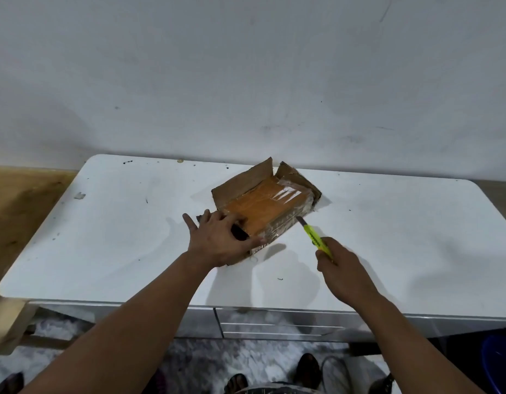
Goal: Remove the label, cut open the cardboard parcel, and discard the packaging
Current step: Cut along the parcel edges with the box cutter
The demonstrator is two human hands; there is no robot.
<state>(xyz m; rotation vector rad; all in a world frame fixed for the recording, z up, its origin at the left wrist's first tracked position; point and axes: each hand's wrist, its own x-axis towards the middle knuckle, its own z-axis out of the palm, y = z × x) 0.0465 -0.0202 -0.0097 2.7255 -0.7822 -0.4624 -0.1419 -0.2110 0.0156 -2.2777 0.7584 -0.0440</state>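
A brown cardboard parcel (263,206) wrapped in clear tape lies on the white table (104,237), near the middle. Its far flaps stand open, showing an orange top under shiny film. My left hand (220,240) rests on the parcel's near left corner, thumb along the near edge and fingers spread over a dark patch. My right hand (339,265) grips a yellow utility knife (314,234). The blade tip touches the parcel's right side edge.
A small scrap (79,195) lies at the table's left. Drawers (274,322) run under the front edge. A wooden stool (7,317) stands at the left, a blue bin (498,362) at the lower right. Feet in sandals (237,382) are below.
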